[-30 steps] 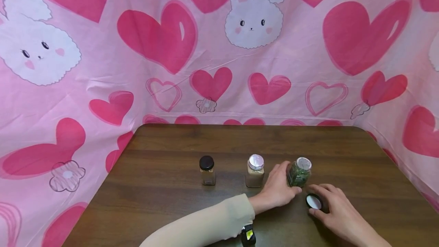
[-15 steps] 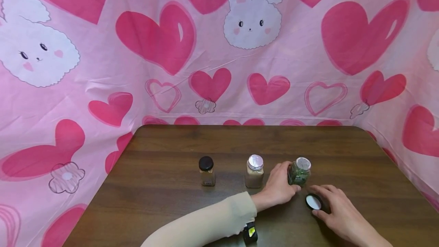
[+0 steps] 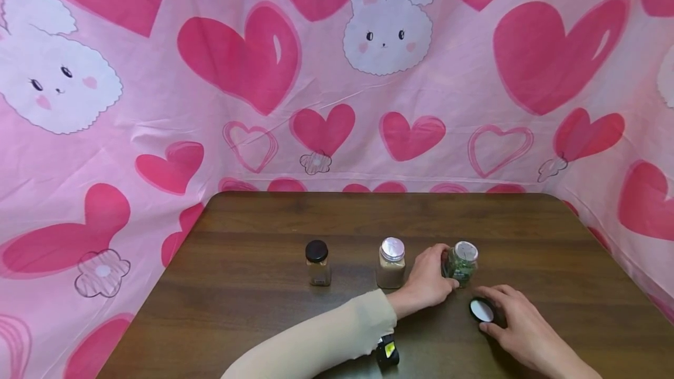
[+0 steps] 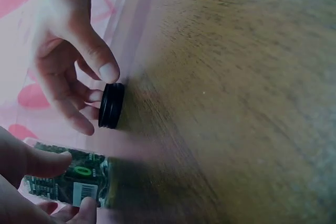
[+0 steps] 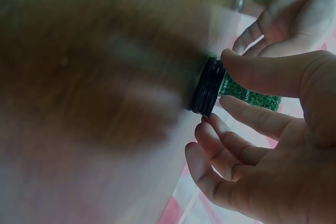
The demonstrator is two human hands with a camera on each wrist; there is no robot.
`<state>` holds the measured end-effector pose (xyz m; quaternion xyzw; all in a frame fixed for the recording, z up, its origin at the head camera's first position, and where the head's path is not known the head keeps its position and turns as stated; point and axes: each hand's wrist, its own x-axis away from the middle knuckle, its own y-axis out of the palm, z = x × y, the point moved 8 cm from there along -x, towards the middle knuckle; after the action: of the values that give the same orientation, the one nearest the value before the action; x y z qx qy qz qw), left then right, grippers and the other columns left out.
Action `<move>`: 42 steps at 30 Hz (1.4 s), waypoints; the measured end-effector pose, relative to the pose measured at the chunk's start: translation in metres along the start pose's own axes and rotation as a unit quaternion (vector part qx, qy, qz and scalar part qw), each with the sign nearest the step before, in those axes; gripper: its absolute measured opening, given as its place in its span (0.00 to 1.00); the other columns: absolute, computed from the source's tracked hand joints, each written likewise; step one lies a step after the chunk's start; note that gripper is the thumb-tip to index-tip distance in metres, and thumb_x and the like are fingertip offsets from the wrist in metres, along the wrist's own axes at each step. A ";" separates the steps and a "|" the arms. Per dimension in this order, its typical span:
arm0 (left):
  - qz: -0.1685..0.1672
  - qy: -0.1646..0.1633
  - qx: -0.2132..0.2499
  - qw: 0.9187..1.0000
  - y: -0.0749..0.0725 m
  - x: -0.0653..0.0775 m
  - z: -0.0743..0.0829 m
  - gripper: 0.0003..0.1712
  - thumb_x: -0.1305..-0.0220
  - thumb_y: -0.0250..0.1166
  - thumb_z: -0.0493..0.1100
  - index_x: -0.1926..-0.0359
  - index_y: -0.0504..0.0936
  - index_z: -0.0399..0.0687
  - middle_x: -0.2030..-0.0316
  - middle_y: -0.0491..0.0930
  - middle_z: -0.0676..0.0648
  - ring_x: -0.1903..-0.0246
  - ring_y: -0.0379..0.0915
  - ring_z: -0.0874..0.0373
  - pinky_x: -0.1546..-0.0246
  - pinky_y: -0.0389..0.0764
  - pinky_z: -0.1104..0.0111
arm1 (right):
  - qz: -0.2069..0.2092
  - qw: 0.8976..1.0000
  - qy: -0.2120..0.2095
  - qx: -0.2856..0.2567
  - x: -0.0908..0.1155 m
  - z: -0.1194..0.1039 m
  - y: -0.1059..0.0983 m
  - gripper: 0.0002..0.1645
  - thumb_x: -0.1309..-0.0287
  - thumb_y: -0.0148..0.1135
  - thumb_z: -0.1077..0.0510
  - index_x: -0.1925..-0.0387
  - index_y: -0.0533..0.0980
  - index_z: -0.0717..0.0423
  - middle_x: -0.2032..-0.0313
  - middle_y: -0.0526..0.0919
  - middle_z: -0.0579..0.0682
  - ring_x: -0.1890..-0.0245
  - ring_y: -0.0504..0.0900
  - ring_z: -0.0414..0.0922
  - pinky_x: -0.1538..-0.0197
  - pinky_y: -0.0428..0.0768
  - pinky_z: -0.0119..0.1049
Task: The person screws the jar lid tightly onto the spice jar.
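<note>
A square jar of green dried herbs (image 3: 462,265) with a silvery seal over its mouth stands upright. My left hand (image 3: 425,279) is at its left side, thumb and fingertips loosely spread beside the glass. In the left wrist view these fingers overlap the jar's barcode label (image 4: 85,192). A black screw lid (image 3: 481,310) rests on the table nearer me, its white liner facing up. My right hand (image 3: 518,321) is beside this lid, thumb tip right at its rim and the other fingers loosely spread behind it, as the right wrist view shows.
To the left stand a silver-topped jar of pale powder (image 3: 391,265) and a smaller jar with a black cap (image 3: 318,262). A black device with a yellow patch (image 3: 388,351) shows by the left sleeve. Pink heart-print cloth (image 3: 326,92) surrounds the wooden table (image 3: 253,309).
My left hand has loosened and drawn slightly left, its thumb coming away from the herb jar. The right thumb has shifted a little from the lid. Jar and lid stay nearly in place.
</note>
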<state>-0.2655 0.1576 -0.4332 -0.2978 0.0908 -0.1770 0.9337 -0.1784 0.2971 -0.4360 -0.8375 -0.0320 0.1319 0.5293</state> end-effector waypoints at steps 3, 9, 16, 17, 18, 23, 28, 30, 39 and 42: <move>-0.004 -0.005 -0.002 1.000 0.001 -0.001 0.000 0.33 0.47 0.83 0.35 0.40 0.80 0.49 0.55 0.80 0.55 0.53 0.75 0.66 0.48 0.77 0.71 | -0.017 1.000 0.014 -0.007 -0.001 0.002 0.001 0.31 0.57 0.86 0.64 0.48 0.84 0.61 0.55 0.82 0.47 0.58 0.80 0.46 0.58 0.80 0.41; -0.008 0.001 -0.015 1.000 0.003 -0.002 -0.002 0.35 0.48 0.82 0.34 0.39 0.80 0.48 0.53 0.81 0.55 0.50 0.75 0.65 0.47 0.76 0.71 | -0.036 0.999 0.026 -0.016 -0.002 0.004 0.002 0.29 0.54 0.85 0.64 0.47 0.84 0.60 0.54 0.82 0.47 0.59 0.80 0.44 0.59 0.80 0.39; -0.005 0.009 -0.029 1.000 0.005 -0.004 -0.004 0.36 0.48 0.82 0.33 0.38 0.80 0.47 0.50 0.82 0.53 0.47 0.76 0.63 0.44 0.76 0.70 | -0.028 0.999 0.019 -0.017 0.001 0.004 0.002 0.30 0.54 0.84 0.66 0.47 0.83 0.60 0.55 0.81 0.46 0.61 0.80 0.43 0.60 0.80 0.39; -0.004 0.008 -0.030 0.999 0.005 -0.004 -0.004 0.36 0.48 0.82 0.33 0.38 0.80 0.47 0.50 0.82 0.53 0.47 0.76 0.62 0.44 0.76 0.70 | -0.031 0.999 0.020 -0.018 0.001 0.004 0.002 0.30 0.54 0.84 0.66 0.47 0.83 0.61 0.55 0.81 0.46 0.60 0.80 0.43 0.60 0.80 0.39; -0.004 0.008 -0.030 0.999 0.005 -0.004 -0.004 0.36 0.48 0.82 0.33 0.38 0.80 0.47 0.49 0.82 0.53 0.47 0.76 0.62 0.44 0.76 0.70 | -0.034 0.999 0.022 -0.019 0.001 0.004 0.003 0.30 0.53 0.84 0.66 0.47 0.83 0.61 0.55 0.81 0.47 0.60 0.80 0.44 0.60 0.80 0.39; -0.003 0.008 -0.028 1.000 0.007 -0.006 -0.005 0.35 0.49 0.83 0.33 0.40 0.81 0.47 0.50 0.83 0.53 0.48 0.77 0.63 0.44 0.76 0.70 | -0.043 0.998 0.029 -0.019 0.002 0.006 0.002 0.30 0.53 0.83 0.65 0.46 0.83 0.61 0.54 0.81 0.48 0.59 0.80 0.45 0.59 0.80 0.41; -0.005 0.010 -0.030 0.999 0.008 -0.007 -0.004 0.34 0.50 0.83 0.32 0.41 0.83 0.48 0.52 0.84 0.54 0.50 0.78 0.65 0.46 0.77 0.71 | -0.033 0.999 0.027 -0.017 0.003 0.007 0.001 0.30 0.54 0.84 0.65 0.47 0.83 0.61 0.55 0.81 0.47 0.60 0.80 0.44 0.60 0.80 0.40; -0.008 0.011 -0.032 0.999 0.007 -0.007 -0.004 0.34 0.50 0.83 0.32 0.41 0.83 0.48 0.52 0.85 0.54 0.51 0.78 0.65 0.47 0.77 0.71 | -0.036 0.999 0.028 -0.019 0.002 0.007 0.001 0.30 0.54 0.84 0.65 0.46 0.83 0.61 0.56 0.81 0.47 0.60 0.80 0.44 0.60 0.80 0.40; -0.016 0.014 -0.038 0.999 0.007 -0.008 -0.004 0.35 0.50 0.84 0.32 0.40 0.83 0.48 0.51 0.85 0.55 0.51 0.78 0.65 0.47 0.77 0.72 | -0.018 1.000 0.009 -0.015 -0.001 0.002 0.002 0.27 0.56 0.85 0.65 0.51 0.85 0.57 0.57 0.81 0.45 0.62 0.80 0.40 0.61 0.80 0.38; -0.020 0.009 -0.033 0.999 0.007 -0.008 -0.005 0.35 0.50 0.83 0.32 0.40 0.83 0.48 0.51 0.85 0.55 0.51 0.78 0.66 0.47 0.77 0.72 | -0.019 1.000 0.009 -0.013 -0.001 0.002 0.002 0.27 0.56 0.85 0.65 0.51 0.85 0.57 0.56 0.81 0.45 0.61 0.80 0.40 0.60 0.80 0.38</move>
<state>-0.2723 0.1637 -0.4406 -0.3283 0.0991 -0.1953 0.9188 -0.1801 0.2975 -0.4383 -0.8448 -0.0451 0.1139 0.5208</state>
